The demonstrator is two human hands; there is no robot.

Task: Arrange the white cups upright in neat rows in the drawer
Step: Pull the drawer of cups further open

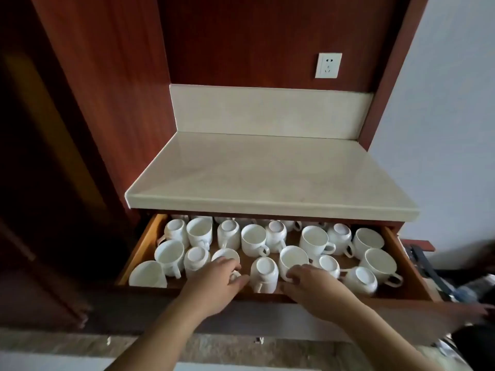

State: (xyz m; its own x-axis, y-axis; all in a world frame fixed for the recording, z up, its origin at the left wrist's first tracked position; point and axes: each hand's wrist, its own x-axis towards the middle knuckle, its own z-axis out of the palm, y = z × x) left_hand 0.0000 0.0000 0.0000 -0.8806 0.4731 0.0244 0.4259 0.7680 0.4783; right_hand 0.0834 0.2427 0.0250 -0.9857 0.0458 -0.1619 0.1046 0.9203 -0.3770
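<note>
Cups (255,240) crowd the open drawer (139,247), some upright, some inverted. Left hand (218,279) rests spread over a front cup; right hand (308,281) curls its fingers on an upright cup's (293,259) rim.

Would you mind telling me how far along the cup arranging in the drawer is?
Early. Several white cups already stand mouth-up, such as the upright cup, though not in neat rows. In hand: the left hand rests on a front cup, and the right hand touches another. Left: many are upside down, like the inverted cup, and the drawer remains jumbled.
</note>
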